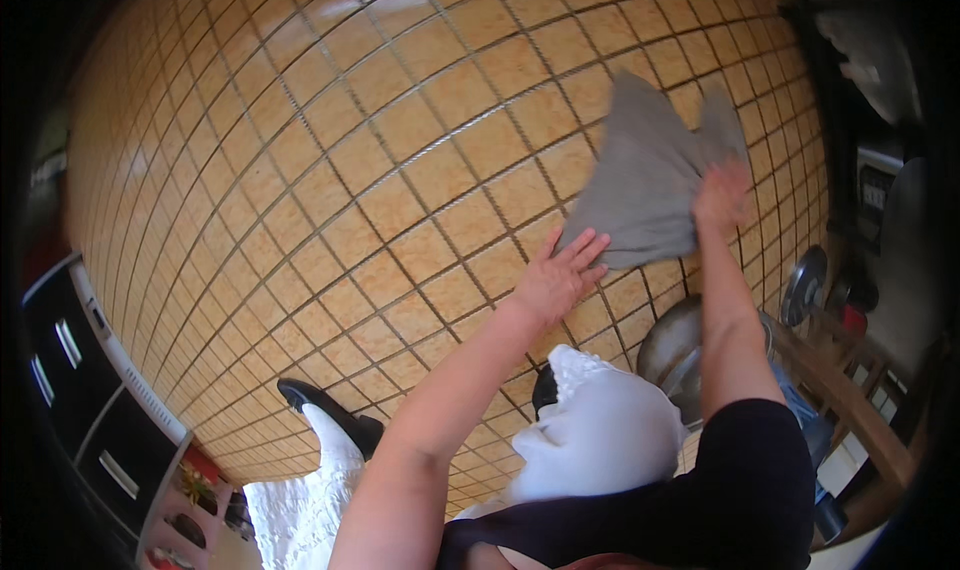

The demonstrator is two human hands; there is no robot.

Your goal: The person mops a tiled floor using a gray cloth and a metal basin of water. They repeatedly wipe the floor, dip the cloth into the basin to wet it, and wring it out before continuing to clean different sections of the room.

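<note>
A grey cloth [642, 183] is spread on the yellow-brown tiled floor [420, 217], with creases running toward its right side. My right hand [724, 195], blurred, grips the cloth at that side, where the fabric is gathered. My left hand [562, 273] lies palm down at the near left corner, its fingers apart and the fingertips touching the fabric. Part of the cloth is hidden under my right hand. Below my arms show my bent knee in white trousers [607, 427] and a black shoe [330, 412].
A round metal pan [671, 345] stands close beside my right forearm. Further right are a metal lid [805, 285] and a wooden frame [840, 397]. A black cabinet with pale handles [82, 390] stands at the left. Dark grout lines cross the floor.
</note>
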